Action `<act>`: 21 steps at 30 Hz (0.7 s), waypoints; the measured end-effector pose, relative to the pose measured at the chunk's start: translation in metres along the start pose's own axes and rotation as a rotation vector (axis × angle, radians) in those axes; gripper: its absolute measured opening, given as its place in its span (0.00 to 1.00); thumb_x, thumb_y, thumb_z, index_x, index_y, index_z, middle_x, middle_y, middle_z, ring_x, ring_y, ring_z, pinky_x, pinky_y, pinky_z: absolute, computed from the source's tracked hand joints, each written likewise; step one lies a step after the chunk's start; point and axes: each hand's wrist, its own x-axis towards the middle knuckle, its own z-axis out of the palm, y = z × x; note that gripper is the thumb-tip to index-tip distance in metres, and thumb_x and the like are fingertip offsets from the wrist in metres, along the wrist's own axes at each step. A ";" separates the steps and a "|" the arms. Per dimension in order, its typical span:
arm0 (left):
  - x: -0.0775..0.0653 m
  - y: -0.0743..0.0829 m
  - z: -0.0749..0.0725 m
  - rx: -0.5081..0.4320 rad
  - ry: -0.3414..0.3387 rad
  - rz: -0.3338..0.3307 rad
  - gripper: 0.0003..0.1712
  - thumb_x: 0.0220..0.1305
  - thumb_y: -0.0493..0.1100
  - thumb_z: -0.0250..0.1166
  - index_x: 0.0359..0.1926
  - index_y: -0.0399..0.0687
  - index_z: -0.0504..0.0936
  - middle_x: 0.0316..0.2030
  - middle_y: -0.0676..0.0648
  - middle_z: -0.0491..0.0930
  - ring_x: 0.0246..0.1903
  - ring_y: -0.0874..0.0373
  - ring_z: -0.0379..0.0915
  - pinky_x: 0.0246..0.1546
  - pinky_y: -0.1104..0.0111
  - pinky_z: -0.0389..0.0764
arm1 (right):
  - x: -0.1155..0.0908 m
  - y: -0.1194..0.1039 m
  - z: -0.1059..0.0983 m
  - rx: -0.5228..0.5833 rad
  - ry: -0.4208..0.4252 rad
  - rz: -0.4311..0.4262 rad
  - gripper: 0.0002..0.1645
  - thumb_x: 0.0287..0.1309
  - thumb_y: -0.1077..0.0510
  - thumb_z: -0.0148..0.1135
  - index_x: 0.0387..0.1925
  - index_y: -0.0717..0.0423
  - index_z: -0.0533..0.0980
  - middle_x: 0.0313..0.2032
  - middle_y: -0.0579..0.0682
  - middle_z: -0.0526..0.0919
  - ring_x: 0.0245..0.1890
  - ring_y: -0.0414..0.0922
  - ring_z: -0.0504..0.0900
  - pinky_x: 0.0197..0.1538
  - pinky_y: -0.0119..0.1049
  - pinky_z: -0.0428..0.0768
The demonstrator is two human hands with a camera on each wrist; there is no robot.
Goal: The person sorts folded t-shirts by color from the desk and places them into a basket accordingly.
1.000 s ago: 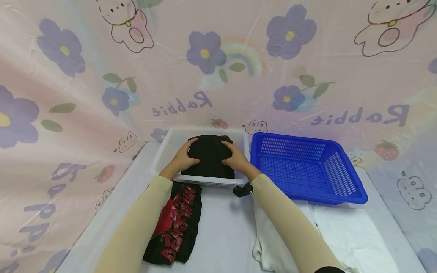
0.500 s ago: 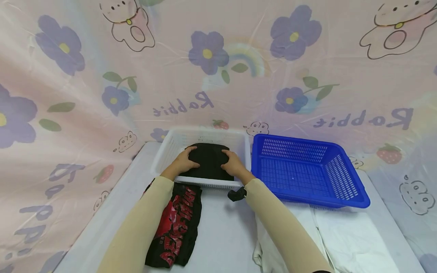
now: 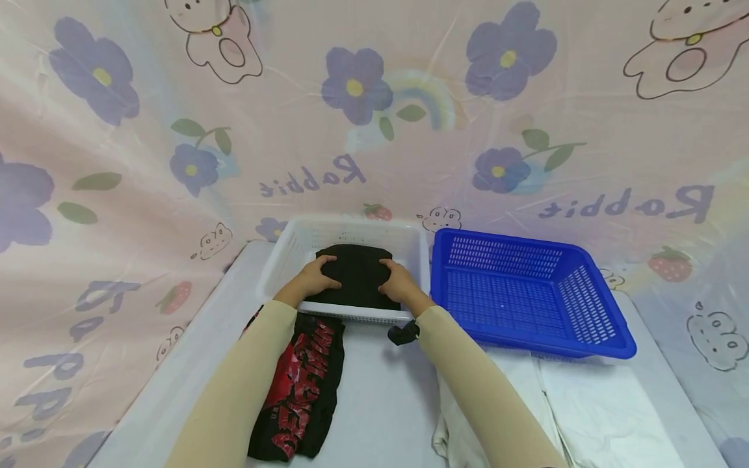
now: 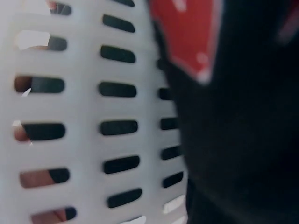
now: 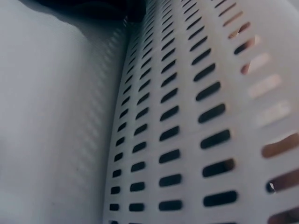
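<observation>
From the head view, the left hand (image 3: 310, 281) and the right hand (image 3: 402, 284) hold the black, folded cloth bundle (image 3: 357, 276) inside the white, slotted plastic basket (image 3: 351, 312). Each thumb and forefinger stands wide apart, curved about one side of the bundle; the other fingers are hidden. Holding it from opposite sides likely keeps the folds together and level. The blue, slotted plastic basket (image 3: 503, 305) stands just beside, on the right. The black garment with red lettering (image 3: 304, 390) lies near the left forearm and the white, folded cloth (image 3: 608, 409) under the right, both probably within easy reach.

The left wrist view shows only slotted basket wall beside blurred black fabric with red print; I cannot tell the fingers there.

The right wrist view shows slotted wall and a dark edge above; finger position cannot be read.
</observation>
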 end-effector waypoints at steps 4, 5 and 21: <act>-0.001 0.000 -0.001 0.002 0.016 0.010 0.44 0.60 0.45 0.67 0.73 0.51 0.56 0.72 0.34 0.52 0.69 0.35 0.53 0.65 0.44 0.62 | -0.002 0.000 0.000 0.001 0.034 -0.009 0.43 0.56 0.66 0.63 0.71 0.49 0.59 0.70 0.61 0.61 0.68 0.58 0.64 0.67 0.53 0.65; -0.001 0.000 -0.001 0.004 0.028 0.013 0.44 0.60 0.46 0.67 0.73 0.51 0.56 0.72 0.33 0.53 0.69 0.35 0.54 0.65 0.44 0.63 | -0.003 -0.001 0.000 0.002 0.049 -0.018 0.42 0.57 0.64 0.63 0.72 0.49 0.59 0.69 0.61 0.61 0.67 0.58 0.64 0.67 0.53 0.66; -0.053 0.014 -0.030 -0.025 0.166 0.211 0.40 0.61 0.47 0.67 0.71 0.53 0.59 0.66 0.41 0.63 0.60 0.41 0.67 0.52 0.50 0.76 | -0.070 -0.026 -0.014 0.041 0.208 -0.306 0.36 0.58 0.54 0.62 0.68 0.49 0.64 0.62 0.61 0.68 0.60 0.60 0.70 0.59 0.55 0.73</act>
